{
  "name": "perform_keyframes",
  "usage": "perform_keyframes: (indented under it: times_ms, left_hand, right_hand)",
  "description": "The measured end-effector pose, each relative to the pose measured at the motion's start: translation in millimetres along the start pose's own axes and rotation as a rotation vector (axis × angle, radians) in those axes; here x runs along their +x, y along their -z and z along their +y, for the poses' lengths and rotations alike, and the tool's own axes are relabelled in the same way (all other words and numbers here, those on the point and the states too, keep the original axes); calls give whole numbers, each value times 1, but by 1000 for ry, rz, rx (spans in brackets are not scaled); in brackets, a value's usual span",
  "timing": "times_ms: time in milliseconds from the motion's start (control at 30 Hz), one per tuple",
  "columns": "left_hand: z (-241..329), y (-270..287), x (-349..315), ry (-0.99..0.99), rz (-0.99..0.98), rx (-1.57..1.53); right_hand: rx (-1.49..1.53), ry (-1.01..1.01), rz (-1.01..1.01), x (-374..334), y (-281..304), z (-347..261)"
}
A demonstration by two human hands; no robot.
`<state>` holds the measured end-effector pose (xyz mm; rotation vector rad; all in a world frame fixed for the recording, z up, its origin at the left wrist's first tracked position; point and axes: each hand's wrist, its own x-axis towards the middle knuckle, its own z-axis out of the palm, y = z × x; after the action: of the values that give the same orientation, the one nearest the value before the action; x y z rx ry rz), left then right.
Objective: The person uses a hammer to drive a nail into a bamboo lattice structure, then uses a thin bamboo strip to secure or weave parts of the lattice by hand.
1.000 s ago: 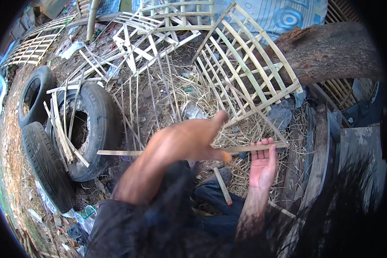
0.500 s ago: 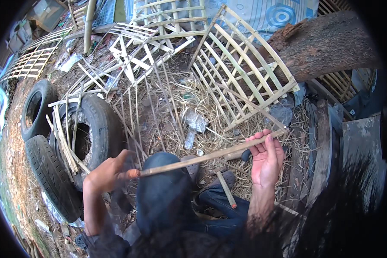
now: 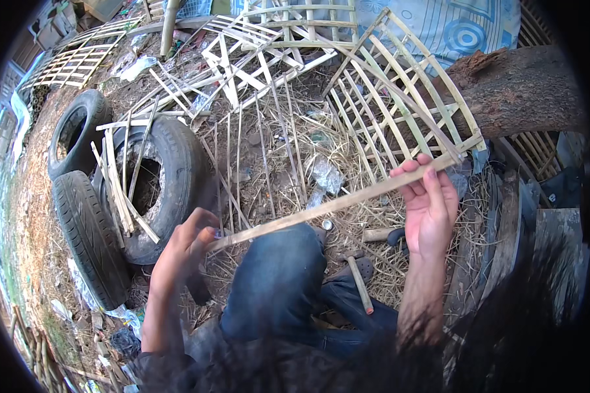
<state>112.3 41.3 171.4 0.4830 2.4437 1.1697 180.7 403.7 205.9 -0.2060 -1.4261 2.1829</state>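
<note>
I hold a long thin bamboo strip (image 3: 328,204) slantwise over my knee in blue jeans (image 3: 278,275). My left hand (image 3: 187,245) pinches its lower left end. My right hand (image 3: 429,206) grips the strip near its upper right end, palm facing me. Behind the strip a woven bamboo lattice panel (image 3: 400,105) leans against a thick log (image 3: 524,95). A hammer (image 3: 359,280) with a wooden handle lies on the straw between my legs.
Old tyres (image 3: 154,187) lie at the left, one holding several bamboo slats (image 3: 115,190). More lattice frames (image 3: 262,46) and loose strips cover the ground beyond. Straw and plastic scraps (image 3: 324,173) litter the middle. A patterned blue cloth (image 3: 446,26) hangs at the top right.
My left hand has slid leftward and down along the strip to its end. My right hand has lifted the other end, so the strip now tilts up to the right.
</note>
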Motion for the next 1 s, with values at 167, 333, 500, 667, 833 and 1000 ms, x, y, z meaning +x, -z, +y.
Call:
perform_keyframes:
  times_ms: [167,333,500,667,833,1000]
  left_hand:
    - [-51,-47,57,85,177,70]
    - [-183,-124,100,43,127,223]
    - [-230,-184,84,221,55,258]
    - [-271,-197,73,209,100,249]
    - [-273,-194,87,243,211,174]
    - [-287,-194,116,195,313,184]
  right_hand:
    - [-279,-362,86,46,31,63]
    - [-360,-661,151,44,95,180]
    - [-359,-850,310,-18,156,246]
    - [-261,-860,244,-31,158,275]
    - [-208,-717,149,-15,143,287]
    - [-258,-762,152,4,146,314]
